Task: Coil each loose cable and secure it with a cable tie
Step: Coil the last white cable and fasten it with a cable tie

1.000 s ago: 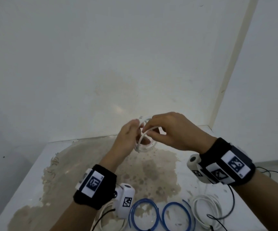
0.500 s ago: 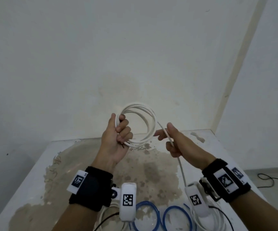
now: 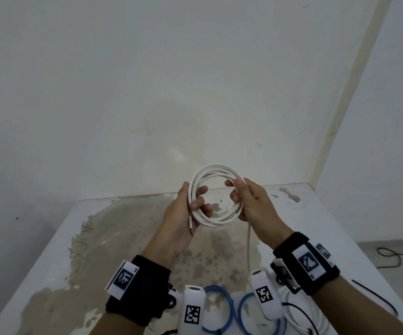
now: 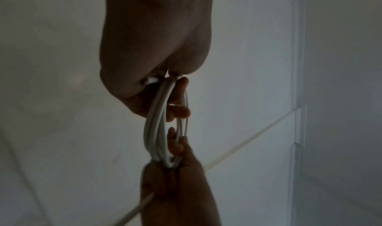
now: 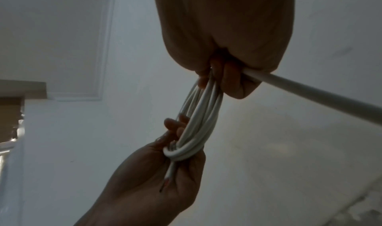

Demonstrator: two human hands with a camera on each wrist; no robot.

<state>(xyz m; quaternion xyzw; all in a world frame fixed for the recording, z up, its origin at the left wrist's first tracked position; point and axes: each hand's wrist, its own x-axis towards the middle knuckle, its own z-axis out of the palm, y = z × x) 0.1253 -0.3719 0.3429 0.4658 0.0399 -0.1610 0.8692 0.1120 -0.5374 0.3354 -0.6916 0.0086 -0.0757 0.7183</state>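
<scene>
A white cable [image 3: 216, 169] wound into a coil of several loops hangs in the air above the table between both hands. My left hand [image 3: 186, 211] grips the coil's left side, fingers curled through the loops, with the cable's cut end [image 3: 190, 226] lying across the palm. My right hand [image 3: 248, 201] grips the coil's right side, and a loose tail [image 3: 249, 247] drops from it toward the table. The coil [image 4: 163, 131] is edge-on in the left wrist view. In the right wrist view the coil [image 5: 198, 118] runs between both hands, and the tail [image 5: 310, 94] leads off right.
The white table [image 3: 50, 250] has a large brown stain and ends at walls behind and to the right. Two blue cable coils [image 3: 222, 310] and a white cable coil [image 3: 299, 317] lie at its near edge. A black cable tie [image 3: 374, 298] lies at the right edge.
My right hand has come up from the loose tail to the coil and now grips its right side. The coil has dropped a little lower, and less tail hangs free.
</scene>
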